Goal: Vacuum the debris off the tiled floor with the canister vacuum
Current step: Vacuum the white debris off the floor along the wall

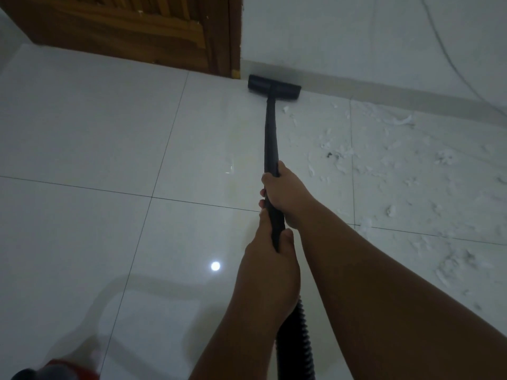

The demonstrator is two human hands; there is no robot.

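Note:
Both hands grip the black vacuum wand [270, 133]. My right hand [285, 190] holds it higher up the tube, and my left hand [270, 259] holds it just below, close to my body. The black floor head [274, 87] lies flat on the white tiled floor [109, 133], against the skirting by the wall. White paper-like debris [397, 165] is scattered over the tiles to the right of the wand. A ribbed black hose [297, 338] runs down under my arms. The red and dark canister [57, 371] peeks in at the bottom left.
A brown wooden door [123, 31] and its frame stand at the top left, just left of the floor head. The white wall [356, 37] runs along the back, with a thin cable [450, 64] trailing down it to the right.

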